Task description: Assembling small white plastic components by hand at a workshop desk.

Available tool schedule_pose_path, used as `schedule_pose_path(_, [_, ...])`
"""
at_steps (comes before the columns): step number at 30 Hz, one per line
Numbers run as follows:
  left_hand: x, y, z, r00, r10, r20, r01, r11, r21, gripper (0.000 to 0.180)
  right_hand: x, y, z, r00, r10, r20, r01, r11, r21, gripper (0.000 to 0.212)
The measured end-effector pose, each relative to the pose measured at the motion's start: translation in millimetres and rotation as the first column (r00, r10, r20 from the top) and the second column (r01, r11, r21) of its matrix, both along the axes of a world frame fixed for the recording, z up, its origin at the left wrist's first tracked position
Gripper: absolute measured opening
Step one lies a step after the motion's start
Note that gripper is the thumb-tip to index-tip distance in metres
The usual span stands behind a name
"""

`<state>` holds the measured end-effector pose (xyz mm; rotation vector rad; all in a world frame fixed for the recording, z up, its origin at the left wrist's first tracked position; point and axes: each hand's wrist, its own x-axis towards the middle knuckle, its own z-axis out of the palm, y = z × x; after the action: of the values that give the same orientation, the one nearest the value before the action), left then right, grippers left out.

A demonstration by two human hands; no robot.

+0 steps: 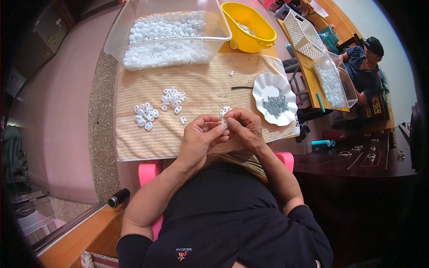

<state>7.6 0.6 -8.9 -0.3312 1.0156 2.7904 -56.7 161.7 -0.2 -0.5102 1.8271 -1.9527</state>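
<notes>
My left hand (201,136) and my right hand (246,129) meet near the front of the striped towel (201,85). Thumbs and fingertips of both pinch a small white plastic piece (224,122), mostly covered by the fingers. Just beyond them lie a few white two-hole pieces (225,110). A single two-hole piece (183,120) rests left of my left hand. Farther left are one pile of oval pieces (145,115) and a looser pile (172,98) behind it. Right of my right hand, a wavy white plate (261,83) bears small grey bits (275,105).
A clear bin (114,47) full of white pieces stands at the back left, beside a yellow tub (243,42). A thin black stick (240,87) points toward the plate. At far right, another person (364,67) sits by a clear bin (346,87) and a white basket (304,35).
</notes>
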Motion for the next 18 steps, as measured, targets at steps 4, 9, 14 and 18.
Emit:
schedule_pose_path(4, [-1, 0, 1, 1.000, -0.001, 0.015, 0.001, 1.000, 0.015, 0.017, 1, -1, 3, 0.999, 0.001, 0.037, 0.000, 1.000, -0.018, 0.010])
schedule_pose_path(9, [-1, -2, 1, 0.999, 0.022, 0.033, -0.023, 0.999, 0.042, 0.017, -3, 3, -5, 0.999, -0.009, 0.037, 0.009, 1.000, 0.000, 0.011])
schedule_pose_path(14, [0, -2, 2, 0.999, 0.030, 0.038, -0.031, 0.999, 0.032, 0.015, -4, 3, -9, 1.000, -0.009, 0.011, 0.009, 1.000, -0.010, 0.010])
schedule_pose_path(18, [0, -2, 0, 0.998, 0.040, 0.047, -0.040, 0.999, 0.007, 0.015, -4, 3, -10, 1.000, 0.020, -0.019, -0.019, 0.999, 0.028, 0.010])
